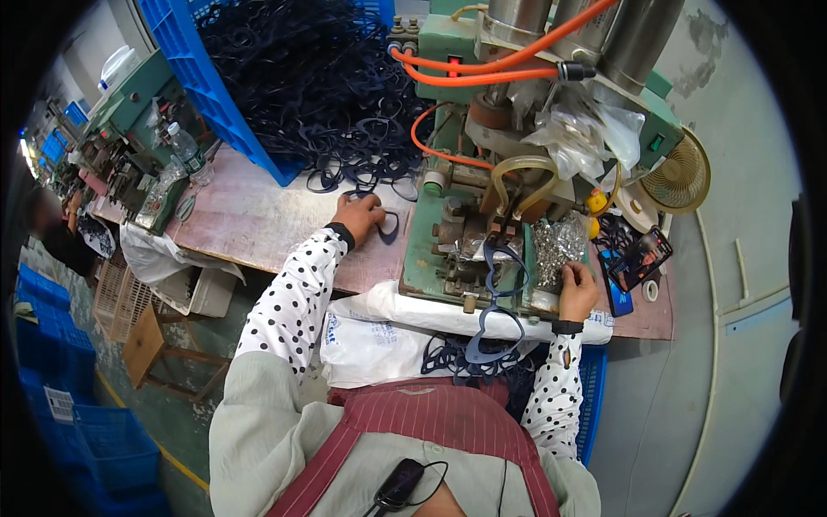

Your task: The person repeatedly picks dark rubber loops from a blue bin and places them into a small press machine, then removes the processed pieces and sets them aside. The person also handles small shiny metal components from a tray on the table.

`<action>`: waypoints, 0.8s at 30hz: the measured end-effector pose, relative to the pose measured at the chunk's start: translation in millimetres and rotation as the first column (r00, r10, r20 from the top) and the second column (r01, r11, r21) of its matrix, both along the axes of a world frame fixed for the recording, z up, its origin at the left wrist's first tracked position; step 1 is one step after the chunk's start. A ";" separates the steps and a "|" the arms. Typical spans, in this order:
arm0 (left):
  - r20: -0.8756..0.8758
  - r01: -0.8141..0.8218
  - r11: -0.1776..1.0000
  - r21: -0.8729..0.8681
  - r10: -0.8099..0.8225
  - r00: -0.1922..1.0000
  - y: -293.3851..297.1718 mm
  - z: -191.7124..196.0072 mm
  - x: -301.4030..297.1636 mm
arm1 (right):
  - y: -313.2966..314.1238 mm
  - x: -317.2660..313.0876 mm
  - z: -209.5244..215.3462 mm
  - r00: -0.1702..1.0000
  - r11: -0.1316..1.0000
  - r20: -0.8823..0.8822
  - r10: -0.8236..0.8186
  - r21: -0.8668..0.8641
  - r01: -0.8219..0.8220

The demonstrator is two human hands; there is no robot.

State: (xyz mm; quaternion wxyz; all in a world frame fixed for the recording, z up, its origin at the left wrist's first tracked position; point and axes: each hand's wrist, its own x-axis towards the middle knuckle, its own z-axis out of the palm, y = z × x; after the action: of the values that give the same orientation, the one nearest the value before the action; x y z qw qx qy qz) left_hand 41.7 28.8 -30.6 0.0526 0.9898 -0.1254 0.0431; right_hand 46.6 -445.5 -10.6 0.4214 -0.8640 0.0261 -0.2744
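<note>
On the table left of the green press, my left hand has its fingers curled against a dark blue glasses frame. Another dark blue glasses frame hangs from the work spot of the green press, one rim up by the metal fixture and the other over the front edge. My right hand is at the near right corner of a tray of small shiny metal parts. Its thumb and fingertips are pinched together; whatever lies between them is too small to make out.
A large blue crate full of dark frames tilts toward the table, spilling some onto it. More frames lie in my lap. Orange hoses run over the press. A phone and a fan stand right.
</note>
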 end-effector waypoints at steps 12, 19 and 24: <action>0.252 -0.029 0.462 -0.886 0.535 0.807 -75.7 66.0 -54.6 | 37.4 -1.3 36.1 0.982 0.974 0.011 0.189 0.127 -0.189; 0.800 0.570 0.810 -0.136 -0.249 0.546 -163.9 137.9 -81.7 | 94.9 -34.2 104.3 0.889 0.774 0.035 0.456 0.477 -0.416; 0.768 0.704 0.670 -0.233 -0.317 0.556 -195.0 134.0 -84.3 | 109.5 -47.6 117.1 0.801 0.651 -0.016 0.599 0.591 -0.476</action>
State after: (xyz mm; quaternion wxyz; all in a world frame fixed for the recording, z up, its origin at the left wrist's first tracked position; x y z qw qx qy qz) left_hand -42.6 -166.1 103.4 0.2785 0.7637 -0.4135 0.4102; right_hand -0.9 -336.1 106.4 0.7122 -0.6931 -0.1090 -0.0237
